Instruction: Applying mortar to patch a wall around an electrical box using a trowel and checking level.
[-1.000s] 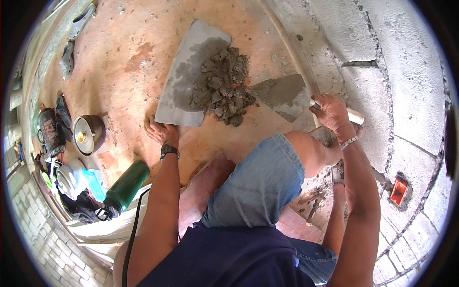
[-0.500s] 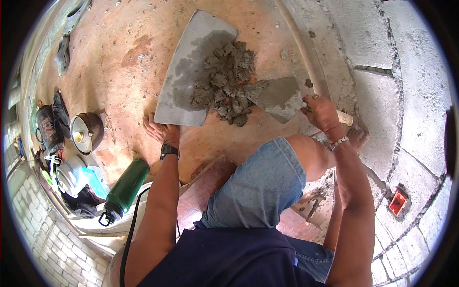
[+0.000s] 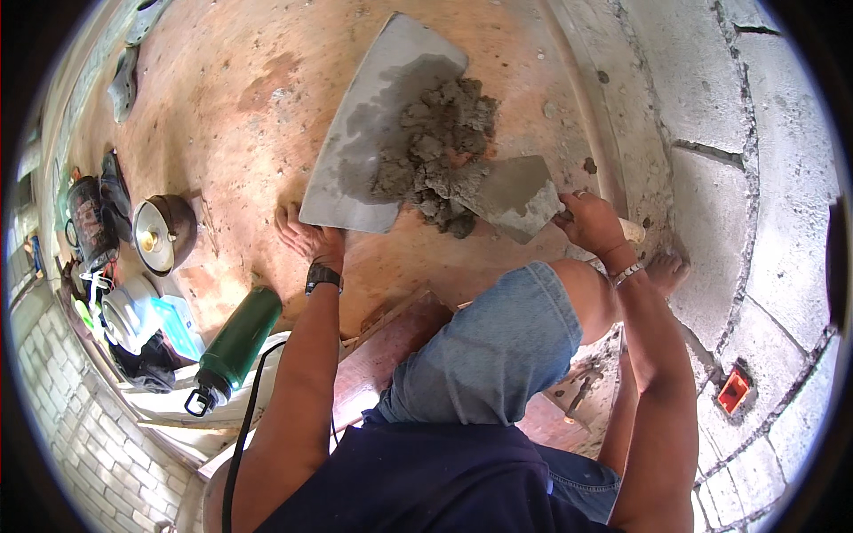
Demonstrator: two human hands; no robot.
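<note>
My right hand (image 3: pixel 593 224) is closed round the handle of a trowel (image 3: pixel 520 197), its flat, mortar-smeared blade reaching left into a heap of wet grey mortar (image 3: pixel 444 142). The heap lies partly on a grey flat sheet (image 3: pixel 346 182) with a wet dark patch and partly on the reddish-brown board. At the sheet's near left corner, my left hand (image 3: pixel 309 242) rests low with its fingers stretched out and apart. It seems to touch the sheet's edge, and no grip on it shows.
A wooden pole (image 3: pixel 586 98) lies beyond the trowel, beside a block wall (image 3: pixel 711 213) with an orange box (image 3: pixel 734 391). On the left are a lidded pot (image 3: pixel 160 235), a green bottle (image 3: pixel 238 342), a clog (image 3: pixel 124 84) and assorted items. My bent knee (image 3: pixel 582 298) is close to my right hand.
The trowel blade has pushed a little further left into the mortar heap, with my right hand following. My left hand stays by the sheet's corner. The whole view has shifted slightly.
</note>
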